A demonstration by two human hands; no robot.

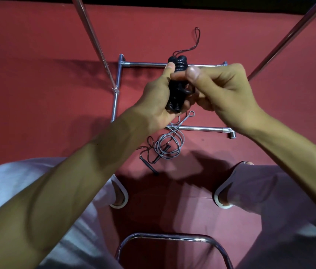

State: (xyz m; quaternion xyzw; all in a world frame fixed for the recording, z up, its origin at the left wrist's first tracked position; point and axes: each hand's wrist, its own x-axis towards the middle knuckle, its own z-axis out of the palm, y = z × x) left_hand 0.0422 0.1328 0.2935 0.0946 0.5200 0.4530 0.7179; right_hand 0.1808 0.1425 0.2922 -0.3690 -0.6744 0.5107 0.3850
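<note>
Black rope handles (175,94), bound in coiled cord (180,65), are gripped in the left hand (158,101), long axis pointing away from the body; the cord is pinched at their right side by the right hand (218,88).

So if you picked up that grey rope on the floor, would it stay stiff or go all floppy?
Probably floppy: the grey rope lies in loose, crossing loops on the red floor, so it would likely sag and dangle. It looks thin, so probably light. The loops overlap, so it may come up tangled.
</note>
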